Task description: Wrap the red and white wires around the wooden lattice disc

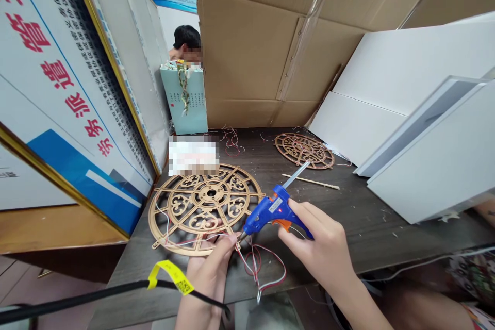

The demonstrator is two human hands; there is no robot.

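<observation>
My left hand (211, 263) grips the near edge of a round openwork wooden panel (212, 194), thumb on top and fingers beneath. Thin red and white wires (270, 282) run along the panel's near rim and hang in a loop off its right side. My right hand (323, 240) is wrapped around the handle of a blue hot glue gun (266, 211) with an orange trigger. A clear glue stick (297, 174) sticks out of its back. The gun's nozzle points down-left at the panel's rim, close to my left thumb.
A second round wooden panel (304, 150) lies farther back, near a thin wooden stick (311, 181). Cardboard (247, 51) stands behind the dark table (381, 240). White boards (429, 149) lean at right, framed signs (73, 87) at left. A black cable (116, 289) crosses in front. Someone's head (187, 38) shows behind a pale-green box (185, 98).
</observation>
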